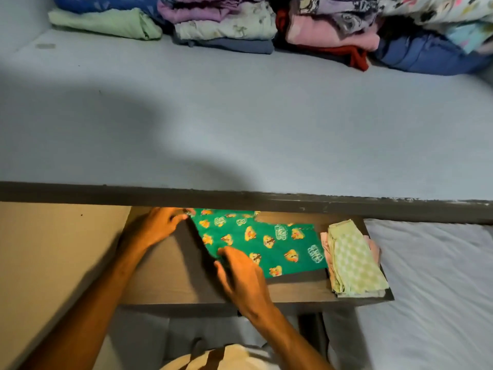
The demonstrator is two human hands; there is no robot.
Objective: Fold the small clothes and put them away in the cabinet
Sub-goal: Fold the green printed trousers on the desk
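Note:
A small green garment (269,241) with yellow and white prints lies flat on a brown lower shelf (170,279). My left hand (157,227) pinches its far left corner just under the shelf edge above. My right hand (240,273) rests on its near left corner, fingers spread over the cloth. To the right of it sits a folded pile topped by a pale green checked piece (352,260) with pink cloth beneath. Part of the green garment's far edge is hidden by the upper shelf's dark front edge (266,200).
The grey upper shelf (240,124) carries several stacks of folded clothes (226,20) along its back. A tan panel (53,249) stands left of the lower shelf. A pale grey sheet (437,284) spreads at the right.

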